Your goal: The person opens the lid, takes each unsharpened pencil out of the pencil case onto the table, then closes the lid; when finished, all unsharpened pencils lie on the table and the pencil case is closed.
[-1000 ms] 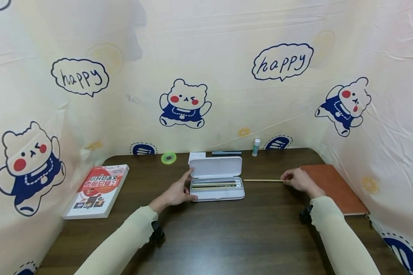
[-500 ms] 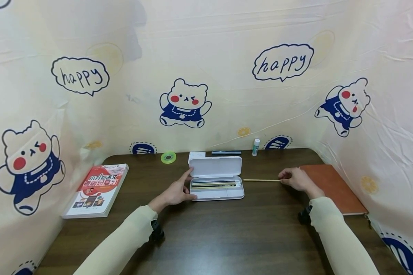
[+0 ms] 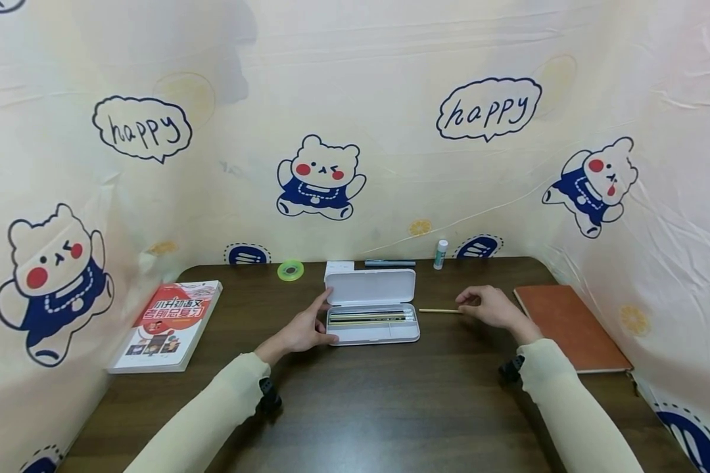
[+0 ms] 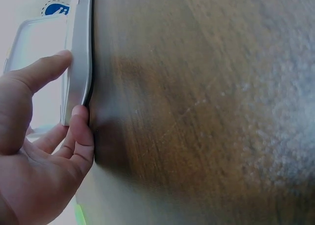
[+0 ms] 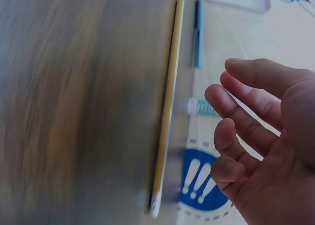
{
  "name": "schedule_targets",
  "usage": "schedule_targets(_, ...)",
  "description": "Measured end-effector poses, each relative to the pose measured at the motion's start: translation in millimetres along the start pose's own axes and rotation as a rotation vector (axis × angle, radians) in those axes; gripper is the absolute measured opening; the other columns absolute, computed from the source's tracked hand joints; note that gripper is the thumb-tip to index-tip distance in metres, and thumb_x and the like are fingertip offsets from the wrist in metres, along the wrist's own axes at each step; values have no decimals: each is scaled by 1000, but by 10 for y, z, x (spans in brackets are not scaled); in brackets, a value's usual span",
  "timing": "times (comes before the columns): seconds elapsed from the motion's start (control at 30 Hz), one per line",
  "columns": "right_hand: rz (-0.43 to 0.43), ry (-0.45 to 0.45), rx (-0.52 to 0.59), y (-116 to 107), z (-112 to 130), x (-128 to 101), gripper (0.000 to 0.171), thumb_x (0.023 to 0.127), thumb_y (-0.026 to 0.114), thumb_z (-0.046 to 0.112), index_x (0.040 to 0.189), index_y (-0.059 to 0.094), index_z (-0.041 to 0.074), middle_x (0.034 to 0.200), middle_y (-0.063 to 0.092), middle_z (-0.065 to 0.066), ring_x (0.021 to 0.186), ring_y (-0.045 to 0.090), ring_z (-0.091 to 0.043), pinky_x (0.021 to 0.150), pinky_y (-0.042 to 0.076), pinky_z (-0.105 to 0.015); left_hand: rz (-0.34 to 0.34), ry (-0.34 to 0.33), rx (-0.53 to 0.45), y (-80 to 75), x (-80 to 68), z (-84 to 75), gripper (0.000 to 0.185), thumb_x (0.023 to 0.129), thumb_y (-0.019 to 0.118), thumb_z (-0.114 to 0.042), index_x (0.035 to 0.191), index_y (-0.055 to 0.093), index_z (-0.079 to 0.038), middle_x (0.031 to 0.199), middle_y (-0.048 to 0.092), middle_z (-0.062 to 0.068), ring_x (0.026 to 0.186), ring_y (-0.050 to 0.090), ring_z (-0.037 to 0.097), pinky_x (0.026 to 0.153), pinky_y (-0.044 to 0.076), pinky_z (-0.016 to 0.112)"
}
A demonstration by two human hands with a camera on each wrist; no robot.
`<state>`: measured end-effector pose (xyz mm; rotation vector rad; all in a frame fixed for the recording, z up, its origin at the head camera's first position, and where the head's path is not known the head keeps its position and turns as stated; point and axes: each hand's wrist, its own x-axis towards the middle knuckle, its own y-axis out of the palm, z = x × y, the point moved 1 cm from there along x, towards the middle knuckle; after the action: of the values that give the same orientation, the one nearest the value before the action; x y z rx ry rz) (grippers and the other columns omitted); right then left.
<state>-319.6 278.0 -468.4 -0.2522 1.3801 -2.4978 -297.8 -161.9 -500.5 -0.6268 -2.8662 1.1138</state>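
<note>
A white pencil case (image 3: 373, 315) lies open in the middle of the dark wooden table (image 3: 390, 401), with several pencils in its tray. My left hand (image 3: 322, 322) holds its left end, thumb on the lid corner and fingers along the front. In the left wrist view the left hand (image 4: 69, 92) pinches the pencil case (image 4: 81, 52) at that edge. A yellow pencil (image 3: 440, 311) lies right of the case. My right hand (image 3: 467, 301) hovers over its right part. In the right wrist view the right hand (image 5: 221, 116) has relaxed fingers, apart from the pencil (image 5: 167, 102).
A red-covered book (image 3: 165, 325) lies at the left and a brown notebook (image 3: 570, 325) at the right. Along the back edge sit a green tape roll (image 3: 290, 270), a small white box (image 3: 339, 268), a blue pen (image 3: 389, 263) and a glue stick (image 3: 440, 253). Printed cloth walls surround the table.
My right hand has slid left along the pencil, covering more of it. The pencil, the case and my left hand have stayed in place.
</note>
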Motion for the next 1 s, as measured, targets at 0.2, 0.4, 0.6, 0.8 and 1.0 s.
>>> schedule_targets(0.2, 2, -65, 42, 122, 202, 86, 18, 92, 70, 19, 105, 73, 7, 94, 71, -2, 85, 60, -16, 75, 48, -32, 1, 16, 15, 12, 10, 26, 111, 83, 83, -21, 161, 6, -29, 151, 45, 16, 76, 59, 12, 67, 49, 25)
schedule_targets(0.4, 38, -98, 63, 245, 418, 162, 17, 93, 69, 19, 106, 73, 10, 95, 70, -1, 86, 59, -16, 77, 49, -33, -5, 25, 11, 11, 5, 21, 111, 82, 84, -21, 161, 6, -28, 150, 46, 18, 76, 58, 13, 68, 49, 27)
schedule_targets(0.6, 71, -127, 59, 388, 623, 247, 14, 93, 70, 19, 105, 74, 13, 94, 70, 1, 82, 58, -15, 74, 48, -30, -3, 19, 16, 4, 5, 21, 111, 82, 84, -23, 161, 6, -29, 151, 45, 17, 76, 58, 13, 69, 49, 26)
schedule_targets(0.8, 87, -148, 34, 559, 776, 334, 11, 92, 71, 16, 101, 75, 14, 93, 71, 1, 80, 57, -14, 73, 49, -30, -8, 19, 20, 7, 1, 30, 110, 82, 83, -23, 161, 7, -29, 150, 45, 16, 76, 58, 13, 68, 49, 26)
schedule_targets(1.0, 98, -127, -2, 709, 832, 409, 10, 91, 72, 15, 100, 75, 19, 93, 71, 5, 82, 58, -11, 80, 50, -33, -7, 22, 2, 14, -3, 30, 110, 82, 84, -22, 161, 7, -30, 150, 46, 15, 76, 58, 13, 68, 49, 27)
